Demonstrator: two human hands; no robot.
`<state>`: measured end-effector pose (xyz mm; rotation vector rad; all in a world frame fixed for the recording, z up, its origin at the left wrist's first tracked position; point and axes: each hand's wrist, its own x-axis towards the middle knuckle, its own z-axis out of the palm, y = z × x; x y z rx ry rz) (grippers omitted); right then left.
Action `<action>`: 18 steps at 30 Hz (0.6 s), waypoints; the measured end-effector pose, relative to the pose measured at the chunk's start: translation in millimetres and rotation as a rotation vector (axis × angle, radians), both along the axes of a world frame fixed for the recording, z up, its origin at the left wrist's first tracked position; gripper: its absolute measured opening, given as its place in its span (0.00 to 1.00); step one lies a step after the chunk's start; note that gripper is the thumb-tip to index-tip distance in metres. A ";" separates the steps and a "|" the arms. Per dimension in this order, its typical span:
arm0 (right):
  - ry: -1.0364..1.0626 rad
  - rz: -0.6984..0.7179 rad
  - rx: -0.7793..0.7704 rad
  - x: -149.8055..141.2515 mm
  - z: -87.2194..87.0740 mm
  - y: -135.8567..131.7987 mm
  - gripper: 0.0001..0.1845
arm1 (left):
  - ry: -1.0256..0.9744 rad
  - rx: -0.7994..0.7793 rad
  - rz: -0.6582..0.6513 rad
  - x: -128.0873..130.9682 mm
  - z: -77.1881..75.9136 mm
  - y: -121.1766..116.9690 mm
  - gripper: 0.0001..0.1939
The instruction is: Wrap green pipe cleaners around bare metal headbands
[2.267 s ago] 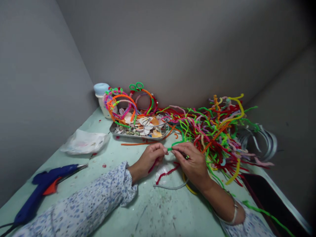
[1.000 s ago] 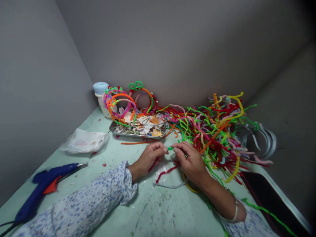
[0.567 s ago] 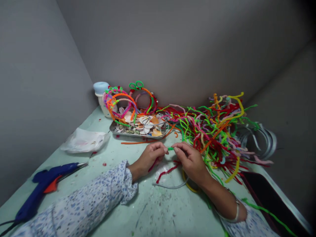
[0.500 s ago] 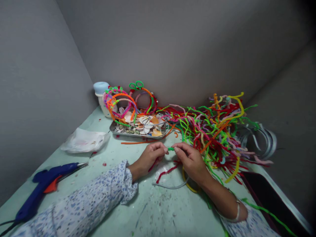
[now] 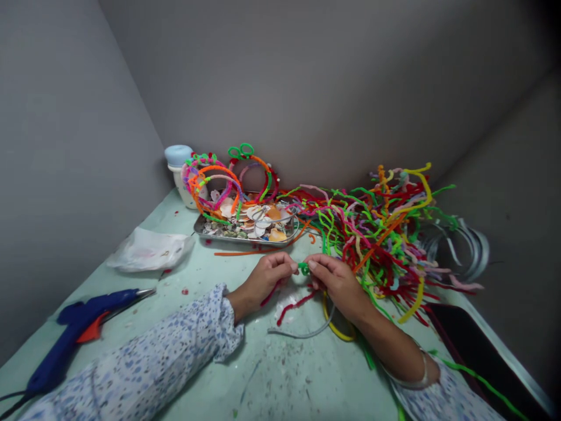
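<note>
Between my two hands a short stretch of green pipe cleaner (image 5: pixel 304 268) shows, bent into a small curl. My left hand (image 5: pixel 275 275) pinches its left end with thumb and forefinger. From the right, my right hand (image 5: pixel 335 283) pinches it close to the curl. Red pipe cleaner (image 5: pixel 295 308) hangs below the hands, with one piece passing under my left palm. A grey headband (image 5: pixel 302 335) and a yellow pipe cleaner loop (image 5: pixel 339 333) reach out from beneath my right hand; how they join the green piece is hidden.
A metal tray (image 5: pixel 245 240) of shells stands behind the hands, with decorated headbands (image 5: pixel 219 169) on it. A heap of pipe cleaners (image 5: pixel 372 234) lies right, beside grey headbands (image 5: pixel 475 251). At left are a glue gun (image 5: pixel 79 327), a plastic bag (image 5: pixel 151 251) and a lidded cup (image 5: pixel 179 158).
The green piece between my fingertips was nearly straight and now bends into a small curl. The yellow loop under my right hand shows more. Both hands stay almost in place.
</note>
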<state>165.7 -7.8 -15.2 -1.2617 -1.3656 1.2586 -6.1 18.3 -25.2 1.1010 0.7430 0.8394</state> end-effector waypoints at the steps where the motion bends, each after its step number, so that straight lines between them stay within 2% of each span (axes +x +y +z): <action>1: 0.000 0.001 0.001 0.1 0.0 0.3 0.15 | 0.000 0.000 0.003 0.1 0.5 0.1 0.10; 9: -0.063 -0.066 0.061 -0.3 -1.8 0.5 0.16 | 0.003 0.014 0.008 -1.3 -2.1 2.2 0.11; 18: 0.059 0.002 -0.027 -1.1 2.0 0.2 0.16 | -0.008 0.018 -0.001 -1.1 -1.2 2.3 0.10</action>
